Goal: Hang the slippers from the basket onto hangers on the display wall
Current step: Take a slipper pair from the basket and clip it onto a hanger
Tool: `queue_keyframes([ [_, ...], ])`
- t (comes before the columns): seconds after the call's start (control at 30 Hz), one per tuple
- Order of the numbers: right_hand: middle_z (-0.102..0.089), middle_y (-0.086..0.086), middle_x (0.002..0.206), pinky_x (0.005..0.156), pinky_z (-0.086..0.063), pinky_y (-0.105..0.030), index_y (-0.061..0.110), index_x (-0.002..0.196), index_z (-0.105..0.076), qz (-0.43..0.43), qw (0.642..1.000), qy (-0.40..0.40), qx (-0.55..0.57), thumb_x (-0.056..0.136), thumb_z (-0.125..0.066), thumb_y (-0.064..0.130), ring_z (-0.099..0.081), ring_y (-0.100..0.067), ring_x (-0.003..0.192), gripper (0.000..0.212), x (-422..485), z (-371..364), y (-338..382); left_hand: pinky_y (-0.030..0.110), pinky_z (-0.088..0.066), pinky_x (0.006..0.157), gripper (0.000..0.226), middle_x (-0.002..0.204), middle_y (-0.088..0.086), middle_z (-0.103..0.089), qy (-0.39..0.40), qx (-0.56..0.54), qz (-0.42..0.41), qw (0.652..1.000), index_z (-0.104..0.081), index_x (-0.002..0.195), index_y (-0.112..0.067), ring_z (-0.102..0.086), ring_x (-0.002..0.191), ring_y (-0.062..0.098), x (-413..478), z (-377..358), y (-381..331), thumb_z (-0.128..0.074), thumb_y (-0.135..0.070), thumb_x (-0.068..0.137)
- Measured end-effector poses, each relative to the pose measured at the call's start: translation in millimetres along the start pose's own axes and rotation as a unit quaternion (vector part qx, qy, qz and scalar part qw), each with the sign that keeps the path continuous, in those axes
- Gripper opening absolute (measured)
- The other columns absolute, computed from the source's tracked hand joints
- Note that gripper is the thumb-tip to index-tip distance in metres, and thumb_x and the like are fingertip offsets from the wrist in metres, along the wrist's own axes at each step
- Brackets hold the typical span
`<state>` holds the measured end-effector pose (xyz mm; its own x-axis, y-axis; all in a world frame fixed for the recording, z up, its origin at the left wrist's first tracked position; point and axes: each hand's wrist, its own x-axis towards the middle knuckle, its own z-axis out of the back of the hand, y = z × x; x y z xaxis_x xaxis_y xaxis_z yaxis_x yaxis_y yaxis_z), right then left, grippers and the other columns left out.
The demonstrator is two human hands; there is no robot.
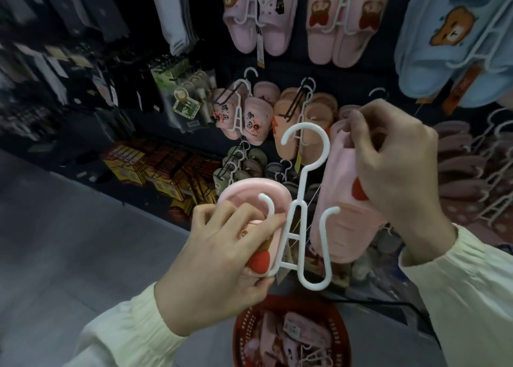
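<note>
A white plastic slipper hanger [298,216] is held up in front of the display wall [361,78]. My left hand [222,255] grips a pink slipper [258,194] with a red strawberry charm, pressed against the hanger's left arm. My right hand [394,166] holds the second pink slipper [341,222] by its strap, sole facing me, beside the hanger's right arm. Below on the floor stands the red basket [244,327] with more pink slippers and white hangers in it.
The wall carries pink slippers [258,14], peach slippers [305,122], blue bear slippers [455,42] and mauve slippers [460,166] on hangers. Socks and packets [183,100] hang at left. Grey floor [69,241] lies to the left.
</note>
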<state>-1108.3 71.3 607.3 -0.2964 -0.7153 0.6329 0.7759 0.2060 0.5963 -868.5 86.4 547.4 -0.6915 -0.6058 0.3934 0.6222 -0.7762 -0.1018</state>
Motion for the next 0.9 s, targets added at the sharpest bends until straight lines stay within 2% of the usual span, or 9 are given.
queue_keyframes([
  [0.13, -0.064, 0.005, 0.079, 0.066, -0.043, -0.009, 0.013, 0.092, -0.066, 0.039, 0.999, -0.004, 0.024, 0.101, -0.054, 0.023, -0.059, -0.006, 0.074, 0.018, 2.2, 2.6, 8.6, 0.04, -0.037, 0.083, 0.071, 0.11, -0.007, -0.055, 0.011, 0.037, 0.019, 0.999, -0.053, 0.134, -0.027, -0.055, 0.099, 0.02, 3.8, 8.0, -7.6, -0.067, -0.049, 0.068],
  [0.37, -0.065, 0.001, 0.077, 0.065, -0.047, -0.028, 0.01, 0.092, -0.065, 0.087, 0.996, -0.007, 0.032, 0.102, -0.054, 0.022, -0.06, -0.009, 0.068, 0.019, 14.0, 7.0, 2.7, 0.042, -0.044, 0.082, 0.069, 0.108, -0.008, -0.054, 0.037, 0.07, 0.039, 0.996, -0.052, 0.132, -0.029, -0.053, 0.098, 0.019, 17.1, 15.5, -21.5, -0.06, -0.055, 0.069],
  [0.53, -0.063, 0.004, 0.076, 0.064, -0.045, -0.018, 0.012, 0.092, -0.065, 0.083, 0.995, 0.007, 0.063, 0.101, -0.055, 0.023, -0.057, -0.007, 0.066, 0.018, 11.0, 8.0, -7.1, 0.04, -0.041, 0.082, 0.069, 0.107, -0.008, -0.054, 0.023, 0.074, 0.044, 0.996, -0.051, 0.132, -0.028, -0.054, 0.098, 0.019, 33.6, 10.9, -37.0, -0.063, -0.053, 0.069],
  [0.7, -0.06, 0.001, 0.072, 0.064, -0.044, -0.028, 0.009, 0.087, -0.062, 0.112, 0.991, 0.006, 0.069, 0.1, -0.057, 0.016, -0.055, -0.015, 0.065, 0.016, -0.8, 2.2, -20.7, 0.039, -0.038, 0.081, 0.071, 0.104, -0.009, -0.052, 0.013, 0.079, 0.046, 0.996, -0.054, 0.129, -0.027, -0.054, 0.094, 0.02, 48.5, 3.2, -40.6, -0.071, -0.049, 0.064],
  [0.9, -0.06, 0.004, 0.073, 0.064, -0.042, -0.026, 0.011, 0.087, -0.063, 0.137, 0.99, 0.016, 0.021, 0.099, -0.056, 0.017, -0.049, -0.011, 0.068, 0.015, -5.2, -7.9, -30.6, 0.043, -0.04, 0.081, 0.071, 0.106, -0.009, -0.053, 0.017, 0.073, 0.035, 0.997, -0.056, 0.13, -0.027, -0.056, 0.099, 0.021, 65.6, -3.0, -21.7, -0.069, -0.05, 0.064],
])
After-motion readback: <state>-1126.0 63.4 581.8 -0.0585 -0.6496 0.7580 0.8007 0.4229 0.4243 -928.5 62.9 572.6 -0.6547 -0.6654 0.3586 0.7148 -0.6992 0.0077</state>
